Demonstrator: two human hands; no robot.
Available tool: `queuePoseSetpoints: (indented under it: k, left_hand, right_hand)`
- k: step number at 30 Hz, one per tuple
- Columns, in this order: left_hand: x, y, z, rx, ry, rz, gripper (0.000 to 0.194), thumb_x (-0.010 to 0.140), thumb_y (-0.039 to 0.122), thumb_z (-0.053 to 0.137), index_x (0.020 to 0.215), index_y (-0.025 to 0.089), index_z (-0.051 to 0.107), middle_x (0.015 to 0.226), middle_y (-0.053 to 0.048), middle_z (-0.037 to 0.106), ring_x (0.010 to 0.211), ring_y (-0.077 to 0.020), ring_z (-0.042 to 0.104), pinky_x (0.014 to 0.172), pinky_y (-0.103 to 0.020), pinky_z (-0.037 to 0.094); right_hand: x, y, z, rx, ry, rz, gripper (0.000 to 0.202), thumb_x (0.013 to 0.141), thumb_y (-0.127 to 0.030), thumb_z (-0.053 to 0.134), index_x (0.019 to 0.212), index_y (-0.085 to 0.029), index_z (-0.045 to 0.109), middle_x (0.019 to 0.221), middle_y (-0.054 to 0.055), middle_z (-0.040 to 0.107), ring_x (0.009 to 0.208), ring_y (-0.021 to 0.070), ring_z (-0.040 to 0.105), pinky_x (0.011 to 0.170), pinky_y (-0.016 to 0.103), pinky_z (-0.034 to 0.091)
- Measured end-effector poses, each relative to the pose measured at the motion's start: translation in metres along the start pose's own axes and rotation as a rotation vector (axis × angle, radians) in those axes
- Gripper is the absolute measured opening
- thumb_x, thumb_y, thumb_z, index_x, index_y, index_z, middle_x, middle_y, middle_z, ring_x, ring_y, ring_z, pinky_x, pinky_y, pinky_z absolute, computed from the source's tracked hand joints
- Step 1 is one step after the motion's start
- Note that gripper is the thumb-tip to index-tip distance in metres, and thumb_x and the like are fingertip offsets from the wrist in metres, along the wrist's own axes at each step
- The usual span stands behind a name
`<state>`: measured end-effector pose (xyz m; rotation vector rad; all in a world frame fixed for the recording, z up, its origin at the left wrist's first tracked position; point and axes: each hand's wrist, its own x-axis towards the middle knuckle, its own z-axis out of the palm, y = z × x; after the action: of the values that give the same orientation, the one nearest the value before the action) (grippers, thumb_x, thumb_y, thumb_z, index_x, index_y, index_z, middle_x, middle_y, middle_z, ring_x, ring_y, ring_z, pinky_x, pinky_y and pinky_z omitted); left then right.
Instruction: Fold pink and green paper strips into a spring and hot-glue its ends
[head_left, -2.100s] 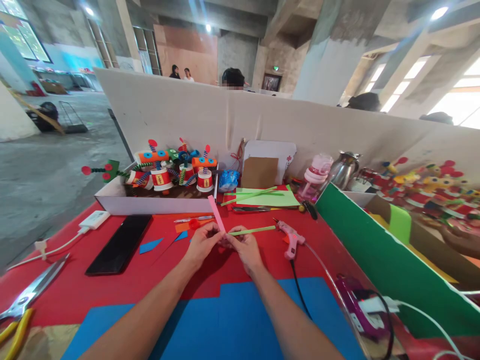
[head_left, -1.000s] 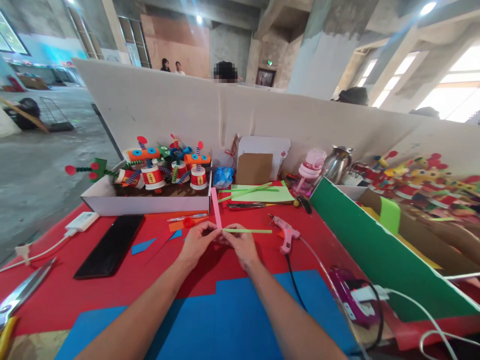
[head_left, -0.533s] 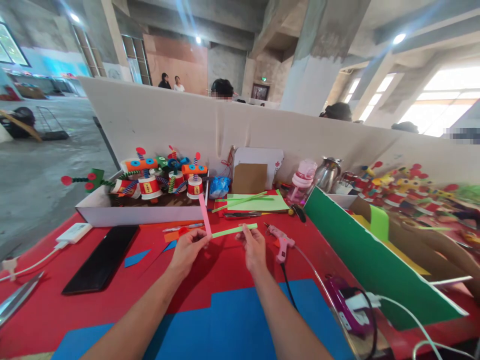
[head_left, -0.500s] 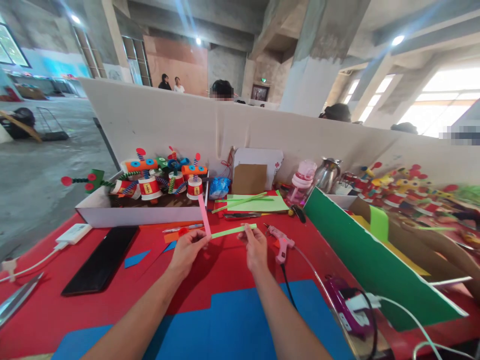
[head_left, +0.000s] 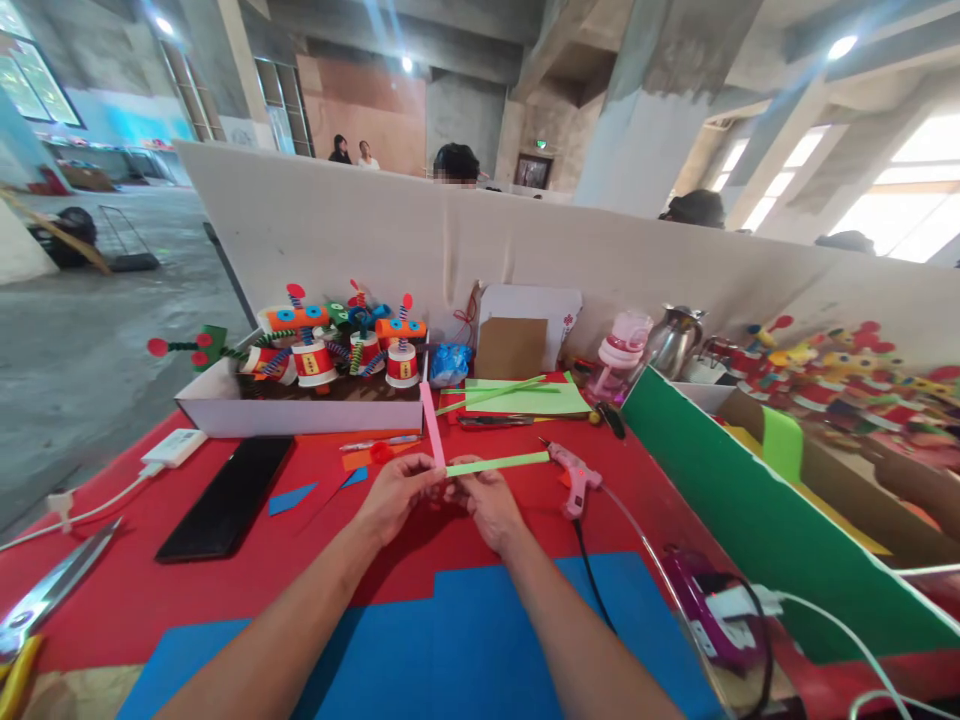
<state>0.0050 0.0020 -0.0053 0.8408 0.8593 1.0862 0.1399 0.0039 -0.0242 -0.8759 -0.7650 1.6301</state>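
Observation:
A pink paper strip point(head_left: 433, 424) and a light green paper strip point(head_left: 499, 464) meet at one end in an L shape, held above the red tabletop. My left hand point(head_left: 397, 492) is closed in a pinch on the corner where the strips meet. Beside it, my right hand point(head_left: 484, 500) pinches the green strip near that same corner, its fingers partly hidden. The green strip's free end reaches right, close to the tip of a pink glue gun point(head_left: 576, 478). Pink paper stands up toward the back.
Paper-cup figures point(head_left: 313, 362) fill a white box point(head_left: 300, 418) at the back left. A black phone point(head_left: 225, 500) and scissors point(head_left: 52, 590) lie left. Blue sheets point(head_left: 480, 640) lie in front. A green-sided box point(head_left: 750, 520) and purple power strip point(head_left: 701, 610) stand right.
My right hand has slid left along the green strip, from its far end to near the corner by my left hand. The view has shifted slightly, showing more of the scissors.

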Motion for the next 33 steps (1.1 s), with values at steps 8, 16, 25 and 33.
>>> queuePoseSetpoints:
  k: [8, 16, 25, 33]
  left_hand:
    - [-0.0002, -0.0016, 0.0015, 0.064, 0.034, 0.035, 0.029, 0.058, 0.035, 0.079, 0.062, 0.014, 0.061, 0.054, -0.002, 0.063, 0.048, -0.0112, 0.054, 0.05, -0.024, 0.043]
    - [0.0024, -0.0046, 0.0019, 0.083, 0.11, 0.032, 0.03, 0.052, 0.036, 0.081, 0.06, 0.013, 0.063, 0.052, -0.003, 0.062, 0.047, -0.012, 0.055, 0.049, -0.024, 0.042]
    - [0.0018, -0.004, 0.0018, 0.129, 0.118, 0.056, 0.034, 0.052, 0.042, 0.081, 0.066, 0.013, 0.069, 0.061, -0.006, 0.067, 0.055, -0.015, 0.059, 0.051, -0.025, 0.044]
    - [0.0046, -0.0079, -0.0044, 0.155, 0.083, 0.04, 0.034, 0.055, 0.042, 0.08, 0.071, 0.013, 0.071, 0.066, -0.007, 0.069, 0.057, -0.0156, 0.06, 0.051, -0.025, 0.046]
  right_hand:
    - [-0.0069, -0.0044, 0.0037, 0.04, -0.05, 0.023, 0.035, 0.053, -0.035, 0.084, 0.076, -0.02, 0.063, 0.058, -0.005, 0.062, 0.051, 0.0076, 0.055, 0.055, 0.02, 0.048]
    - [-0.0048, -0.0014, 0.0038, -0.05, 0.008, -0.013, 0.032, 0.054, -0.034, 0.083, 0.075, -0.019, 0.064, 0.061, -0.005, 0.062, 0.052, 0.0072, 0.055, 0.057, 0.02, 0.048]
    - [-0.003, -0.0004, 0.0024, -0.24, 0.119, -0.142, 0.024, 0.061, -0.039, 0.075, 0.073, -0.02, 0.068, 0.055, -0.003, 0.063, 0.053, 0.0126, 0.057, 0.057, 0.025, 0.047]
    - [-0.0037, 0.0013, 0.0031, -0.237, 0.12, -0.154, 0.025, 0.06, -0.039, 0.075, 0.076, -0.02, 0.068, 0.056, -0.003, 0.064, 0.053, 0.014, 0.058, 0.057, 0.027, 0.049]
